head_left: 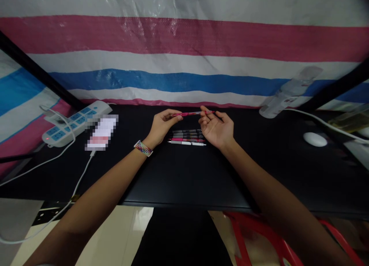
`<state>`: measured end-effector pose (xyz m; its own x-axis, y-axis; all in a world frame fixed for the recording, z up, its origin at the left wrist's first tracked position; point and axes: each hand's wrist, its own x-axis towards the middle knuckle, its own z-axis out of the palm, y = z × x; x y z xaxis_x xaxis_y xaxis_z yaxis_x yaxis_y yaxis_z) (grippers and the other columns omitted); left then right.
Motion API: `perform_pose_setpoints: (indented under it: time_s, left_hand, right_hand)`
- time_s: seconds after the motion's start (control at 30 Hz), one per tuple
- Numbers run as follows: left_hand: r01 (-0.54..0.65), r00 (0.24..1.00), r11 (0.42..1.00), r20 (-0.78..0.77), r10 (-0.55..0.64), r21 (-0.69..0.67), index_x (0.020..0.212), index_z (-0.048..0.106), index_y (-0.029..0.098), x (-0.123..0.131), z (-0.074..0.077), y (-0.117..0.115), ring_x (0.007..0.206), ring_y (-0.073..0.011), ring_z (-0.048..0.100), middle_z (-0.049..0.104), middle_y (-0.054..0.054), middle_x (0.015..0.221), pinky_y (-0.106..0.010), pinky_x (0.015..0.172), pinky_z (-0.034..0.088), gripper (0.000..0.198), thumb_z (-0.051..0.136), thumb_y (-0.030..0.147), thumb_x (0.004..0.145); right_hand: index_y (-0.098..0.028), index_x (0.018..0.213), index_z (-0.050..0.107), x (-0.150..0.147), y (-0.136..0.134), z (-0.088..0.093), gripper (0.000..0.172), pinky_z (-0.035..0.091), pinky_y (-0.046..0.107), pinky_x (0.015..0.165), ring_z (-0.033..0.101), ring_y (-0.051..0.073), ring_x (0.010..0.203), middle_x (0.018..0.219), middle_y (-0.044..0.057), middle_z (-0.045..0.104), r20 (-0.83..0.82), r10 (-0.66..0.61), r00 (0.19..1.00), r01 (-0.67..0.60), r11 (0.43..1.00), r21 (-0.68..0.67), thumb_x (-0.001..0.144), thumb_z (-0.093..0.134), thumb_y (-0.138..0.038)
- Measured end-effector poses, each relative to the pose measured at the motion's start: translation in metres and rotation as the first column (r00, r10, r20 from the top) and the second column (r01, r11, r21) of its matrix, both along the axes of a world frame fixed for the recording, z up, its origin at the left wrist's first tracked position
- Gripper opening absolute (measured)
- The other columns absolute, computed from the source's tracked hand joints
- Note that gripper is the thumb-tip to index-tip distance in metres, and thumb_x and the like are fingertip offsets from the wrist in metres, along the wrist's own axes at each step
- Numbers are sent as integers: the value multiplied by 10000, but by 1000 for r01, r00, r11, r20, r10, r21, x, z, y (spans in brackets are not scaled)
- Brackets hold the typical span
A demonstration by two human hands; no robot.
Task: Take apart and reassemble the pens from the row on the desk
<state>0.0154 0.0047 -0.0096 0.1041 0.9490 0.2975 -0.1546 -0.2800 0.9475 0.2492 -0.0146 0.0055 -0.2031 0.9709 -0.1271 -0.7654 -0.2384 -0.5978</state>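
Both hands hold one pink pen [190,113] level above the black table [178,177]. My left hand [162,124] pinches its left end between thumb and fingers; a colourful band circles that wrist. My right hand [216,128] pinches the pen's right end, palm turned up. Just below the hands, several pens [187,137] lie side by side on the table, black, pink and white ones.
A white power strip [75,122] with blue sockets and a blurred phone [101,133] on a white cable lie at the left. A clear bottle [288,93] lies on its side at the right, near a white mouse [315,139]. A striped tarpaulin [184,66] backs the table. A red chair [259,239] stands below.
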Motion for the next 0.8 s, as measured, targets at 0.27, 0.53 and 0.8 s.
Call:
perform_pose_setpoints:
  time_s: [0.27, 0.53, 0.8]
  left_hand:
    - [-11, 1000, 1000, 4, 11, -16, 993, 867, 211, 1, -1, 0, 925, -195, 800, 857, -60, 957, -364, 927, 637, 298, 995, 387, 790]
    - [-12, 1000, 1000, -5, 12, -12, 1001, 865, 204, 1, -1, 0, 917, -193, 788, 851, -63, 954, -351, 897, 626, 292, 978, 392, 808]
    - [-9, 1000, 1000, -4, 9, -13, 1004, 869, 201, 1, -2, 1, 901, -182, 783, 849, -60, 946, -338, 893, 619, 296, 983, 390, 806]
  right_hand:
    - [-170, 1107, 744, -3, 1, 0, 276, 622, 206, 653, 705, 146, 743, 864, 62, 785, 3, -16, 1000, 17, 1000, -26, 870, 612, -222]
    - [-161, 1135, 743, -5, -1, 3, 321, 632, 216, 646, 708, 157, 744, 868, 70, 785, -50, -23, 998, 21, 999, -50, 868, 594, -259]
    - [-186, 1108, 731, -3, 1, -2, 254, 633, 216, 637, 710, 148, 738, 864, 52, 785, 32, -27, 999, 27, 999, 23, 872, 659, -248]
